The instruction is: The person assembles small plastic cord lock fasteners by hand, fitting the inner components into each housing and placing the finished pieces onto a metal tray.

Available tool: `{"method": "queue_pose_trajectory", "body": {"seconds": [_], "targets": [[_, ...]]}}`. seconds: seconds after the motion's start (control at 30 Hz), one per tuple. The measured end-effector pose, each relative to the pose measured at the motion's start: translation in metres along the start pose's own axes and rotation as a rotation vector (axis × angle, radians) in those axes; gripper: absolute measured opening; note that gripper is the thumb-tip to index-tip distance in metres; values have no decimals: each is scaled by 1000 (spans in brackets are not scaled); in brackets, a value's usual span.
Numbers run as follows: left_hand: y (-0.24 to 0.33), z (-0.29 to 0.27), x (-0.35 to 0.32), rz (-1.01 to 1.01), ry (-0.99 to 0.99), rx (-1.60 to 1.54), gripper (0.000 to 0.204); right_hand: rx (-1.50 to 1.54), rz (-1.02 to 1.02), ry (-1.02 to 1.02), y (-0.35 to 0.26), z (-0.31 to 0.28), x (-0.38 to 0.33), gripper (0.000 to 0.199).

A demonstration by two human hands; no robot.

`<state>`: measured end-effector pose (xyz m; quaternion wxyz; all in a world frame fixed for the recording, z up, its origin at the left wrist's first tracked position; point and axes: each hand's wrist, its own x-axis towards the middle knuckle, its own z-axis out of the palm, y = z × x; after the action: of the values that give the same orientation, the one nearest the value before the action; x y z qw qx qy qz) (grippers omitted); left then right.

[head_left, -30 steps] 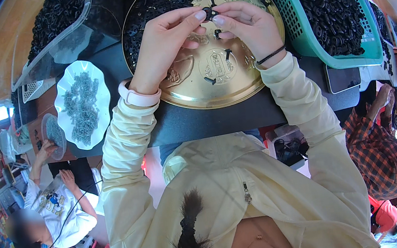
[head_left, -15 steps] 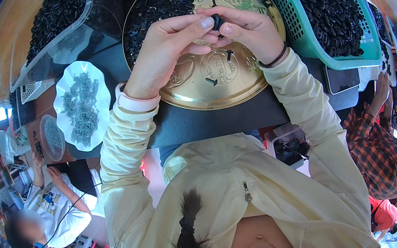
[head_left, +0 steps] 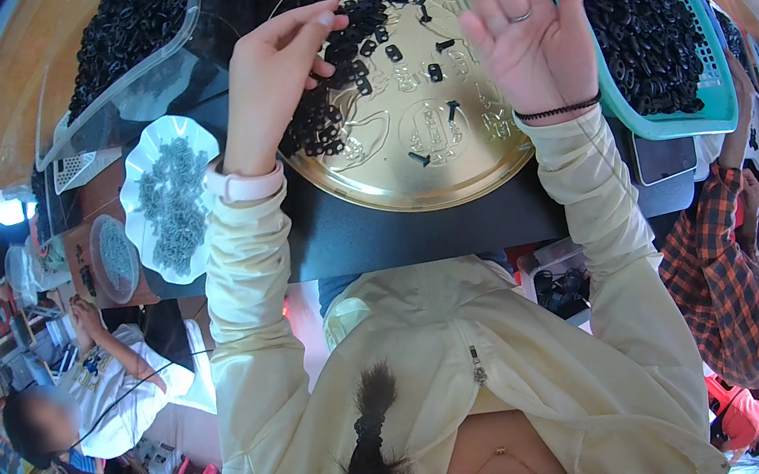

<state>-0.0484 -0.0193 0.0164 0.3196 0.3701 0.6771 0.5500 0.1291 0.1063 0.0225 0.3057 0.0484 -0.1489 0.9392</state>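
Note:
My left hand (head_left: 277, 78) hovers over the left side of a round gold tray (head_left: 391, 178), thumb and forefinger pinched together. Whatever sits between those fingertips, if anything, I cannot make out. Small flat black plastic pieces with holes (head_left: 317, 128) cover the tray's left and far parts. A few black pegs (head_left: 420, 159) lie scattered on the gold surface. My right hand (head_left: 521, 36) is raised above the tray's right edge with its palm turned up, fingers stretched and nothing in them. It is close beside a green basket (head_left: 632, 119).
Black pieces fill the green basket and a clear plastic bin (head_left: 132, 102) at far left. A white scalloped dish (head_left: 140, 225) of small clear pieces stands left of the tray. A dark flat device (head_left: 665, 159) lies below the basket. Other people sit at both sides.
My hands have parted from above the tray's middle, where they held a small black part together. The left moved left; the right moved right and opened. That part no longer shows in my right hand.

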Motion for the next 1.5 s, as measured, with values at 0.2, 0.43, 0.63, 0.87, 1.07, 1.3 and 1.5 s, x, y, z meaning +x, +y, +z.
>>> {"method": "queue_pose_trajectory", "body": {"seconds": [0.2,0.43,0.63,0.87,1.07,1.3,1.5], "targets": [[-21,16,-4,461,-75,738,22,-41,150,-1094,3,-26,30,60],[-24,28,-5,617,-15,921,16,-1053,14,55,-9,-60,-13,36],[-21,43,-8,169,-13,178,19,-1357,23,180,14,-51,-12,30],[-19,32,-7,333,-85,451,18,-1235,-119,244,9,-49,-12,24],[-25,34,-6,706,-162,886,15,-1241,-25,277,11,-46,-12,23],[-22,37,-9,405,-78,537,15,-1277,12,296,12,-46,-14,24],[-24,41,-6,328,-29,180,16,-1288,30,284,15,-44,-16,24]]}}
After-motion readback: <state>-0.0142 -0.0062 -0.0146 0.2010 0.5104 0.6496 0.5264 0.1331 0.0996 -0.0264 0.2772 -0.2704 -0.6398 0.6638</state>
